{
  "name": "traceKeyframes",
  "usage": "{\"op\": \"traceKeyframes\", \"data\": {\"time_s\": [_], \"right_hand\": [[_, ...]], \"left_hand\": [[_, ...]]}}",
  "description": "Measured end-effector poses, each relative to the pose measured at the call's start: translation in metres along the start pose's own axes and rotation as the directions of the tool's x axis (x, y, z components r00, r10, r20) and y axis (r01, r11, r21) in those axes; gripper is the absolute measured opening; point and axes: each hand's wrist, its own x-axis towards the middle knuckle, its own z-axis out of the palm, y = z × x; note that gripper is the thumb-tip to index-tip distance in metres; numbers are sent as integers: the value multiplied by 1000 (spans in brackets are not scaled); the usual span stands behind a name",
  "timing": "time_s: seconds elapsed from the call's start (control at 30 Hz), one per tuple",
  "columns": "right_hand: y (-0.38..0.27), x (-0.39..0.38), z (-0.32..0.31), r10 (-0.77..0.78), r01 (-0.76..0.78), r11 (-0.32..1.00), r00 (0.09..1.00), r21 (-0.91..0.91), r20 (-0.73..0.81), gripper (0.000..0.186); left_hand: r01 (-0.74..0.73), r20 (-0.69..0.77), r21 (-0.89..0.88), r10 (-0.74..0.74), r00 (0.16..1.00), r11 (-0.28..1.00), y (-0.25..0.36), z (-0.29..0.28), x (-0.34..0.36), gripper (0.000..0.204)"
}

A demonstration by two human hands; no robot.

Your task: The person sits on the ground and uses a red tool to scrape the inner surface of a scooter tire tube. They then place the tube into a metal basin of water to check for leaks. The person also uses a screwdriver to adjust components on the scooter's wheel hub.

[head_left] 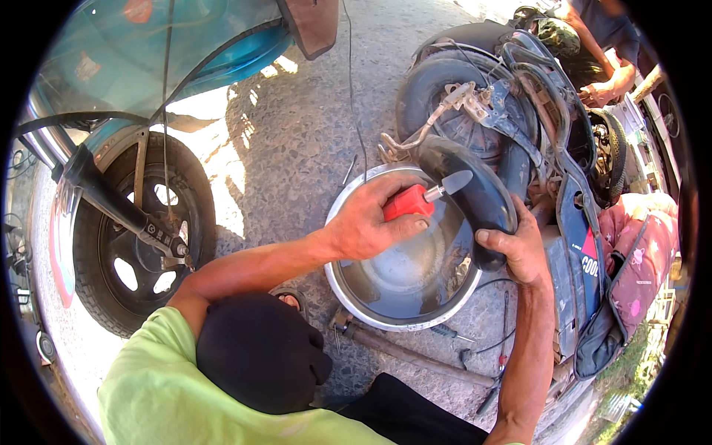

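head view: left hand gripping red-handled tool, right hand clutching inner tube alongside

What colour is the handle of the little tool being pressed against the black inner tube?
Red, with a grey conical tip. The head view shows the handle in the left hand, over the metal basin.

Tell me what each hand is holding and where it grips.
The left hand grips a rasp tool by its red handle, its grey tip against the black inner tube. The right hand clasps the tube's lower bend, above the metal basin.
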Motion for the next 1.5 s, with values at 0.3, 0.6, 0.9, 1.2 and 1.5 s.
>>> {"op": "traceKeyframes", "data": {"time_s": [0.3, 0.6, 0.9, 1.2, 1.5], "right_hand": [[-1, -6, 5, -84, 86, 974, 996, -209, 19, 91], [-2, -24, 28, -222, 244, 733, 968, -635, 115, 88], [45, -28, 27, -366, 396, 525, 904, -753, 220, 92], [47, -35, 12, -342, 422, 584, 903, -693, 262, 84], [49, -38, -15, -372, 282, 854, 918, -437, -135, 42]], "left_hand": [[185, -136, -100, -198, 971, 978, -22, -43, 2, 51], [599, -476, 164, -468, 744, 784, -103, -101, -18, 52], [583, -351, 697, -510, 785, 417, -177, -105, -72, 58], [508, -317, 801, -497, 808, 316, -182, -102, -75, 58], [515, -296, 789, -526, 797, 335, -175, -105, -78, 68]]}}
